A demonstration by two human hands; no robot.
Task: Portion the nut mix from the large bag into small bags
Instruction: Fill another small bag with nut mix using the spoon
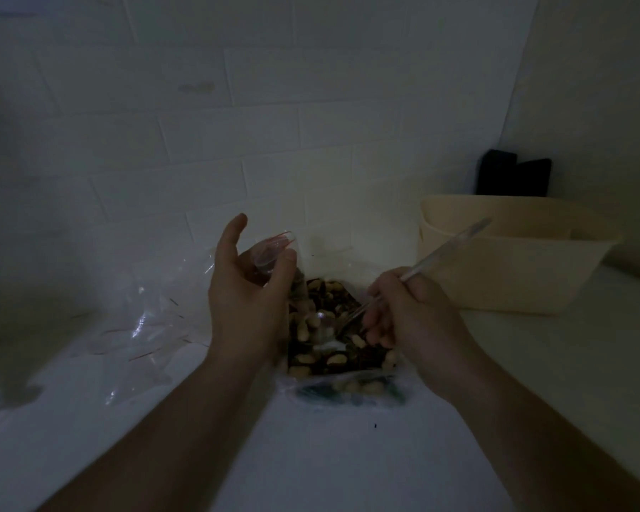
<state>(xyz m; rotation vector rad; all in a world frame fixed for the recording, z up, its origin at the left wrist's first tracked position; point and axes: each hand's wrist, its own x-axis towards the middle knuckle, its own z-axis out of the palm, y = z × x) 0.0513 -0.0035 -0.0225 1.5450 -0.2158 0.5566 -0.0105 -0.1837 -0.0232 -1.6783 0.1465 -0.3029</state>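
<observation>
The left hand (250, 290) holds a small clear bag (274, 253) upright between thumb and curled fingers, its red-striped mouth uppermost, directly above the left edge of the large bag (342, 386), which lies open on the white counter (329, 456) and contains the nut mix (333, 327). The right hand (411, 312) grips the handle of a clear plastic spoon (448, 249), with the spoon bowl resting in the nuts. A pile of spare small bags (148, 319) lies to the left, and a cream tub (514, 253) stands to the right near the tiled wall (237, 123).
</observation>
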